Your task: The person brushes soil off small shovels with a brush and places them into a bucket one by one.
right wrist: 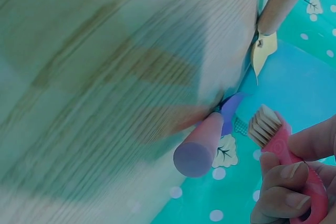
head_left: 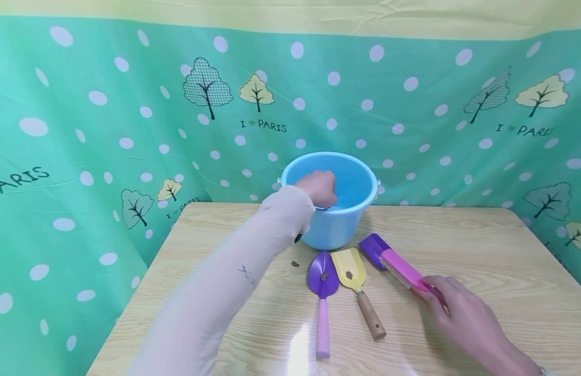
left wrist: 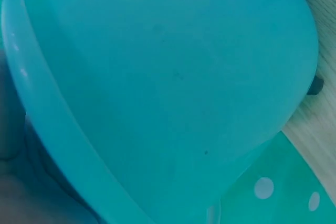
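Observation:
My left hand (head_left: pixel 320 188) reaches over the near rim into a light blue bucket (head_left: pixel 330 230), fingers bent downward. I cannot tell whether it holds anything, as its fingertips are hidden. In the left wrist view, part of that hand (left wrist: pixel 13 135) shows behind the bucket's rim (left wrist: pixel 68 108). My right hand (head_left: pixel 469 318) grips a pink brush (head_left: pixel 403 267) by its handle, pale bristles (right wrist: pixel 262 127) facing the table side. The brush's front end overlaps a purple shovel's blade (head_left: pixel 372 248) in the head view. That shovel's pink handle (right wrist: pixel 202 142) appears in the right wrist view.
Left of the brush, a yellow shovel (head_left: pixel 348 261) with a wooden handle and another purple shovel (head_left: pixel 323 303) lie side by side, each bearing a small dark lump. Another dark lump (head_left: pixel 295 263) is on the wooden table (head_left: pixel 252 324). A patterned green curtain (head_left: pixel 412 120) hangs behind.

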A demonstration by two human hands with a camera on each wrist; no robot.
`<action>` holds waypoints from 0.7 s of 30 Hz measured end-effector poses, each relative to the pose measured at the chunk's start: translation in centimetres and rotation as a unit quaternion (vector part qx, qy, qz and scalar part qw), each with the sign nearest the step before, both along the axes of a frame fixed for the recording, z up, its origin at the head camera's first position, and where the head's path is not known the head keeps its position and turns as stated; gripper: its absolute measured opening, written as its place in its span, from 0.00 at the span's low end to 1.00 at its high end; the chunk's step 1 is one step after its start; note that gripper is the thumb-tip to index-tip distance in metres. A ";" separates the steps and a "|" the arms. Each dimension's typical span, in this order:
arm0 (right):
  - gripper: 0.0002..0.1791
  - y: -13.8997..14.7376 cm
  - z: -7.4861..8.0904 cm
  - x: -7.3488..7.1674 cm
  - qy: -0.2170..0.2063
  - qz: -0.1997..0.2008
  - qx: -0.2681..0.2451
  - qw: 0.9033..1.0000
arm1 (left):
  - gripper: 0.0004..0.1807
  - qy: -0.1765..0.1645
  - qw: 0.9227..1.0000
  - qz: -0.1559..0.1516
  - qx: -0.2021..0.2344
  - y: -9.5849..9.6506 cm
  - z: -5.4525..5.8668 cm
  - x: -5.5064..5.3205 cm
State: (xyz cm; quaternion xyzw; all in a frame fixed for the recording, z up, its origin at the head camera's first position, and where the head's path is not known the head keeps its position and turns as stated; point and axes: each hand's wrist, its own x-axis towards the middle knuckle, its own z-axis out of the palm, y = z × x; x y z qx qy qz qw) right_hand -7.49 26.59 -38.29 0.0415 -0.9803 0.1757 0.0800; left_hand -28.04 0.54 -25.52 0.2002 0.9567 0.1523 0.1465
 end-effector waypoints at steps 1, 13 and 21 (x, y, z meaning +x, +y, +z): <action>0.18 0.0 0.0 0.0 0.001 0.001 -0.001 1.000 | 0.11 0.006 1.000 -0.002 0.004 -0.1 0.0 0.0; 0.17 0.2 -0.1 -0.2 0.017 0.006 -0.005 1.000 | 0.09 0.096 0.992 -0.051 0.060 -1.2 0.4 1.8; 0.17 0.2 -0.1 -0.2 -0.001 -0.005 0.002 1.000 | 0.14 0.127 0.985 -0.068 0.096 -1.9 0.4 3.4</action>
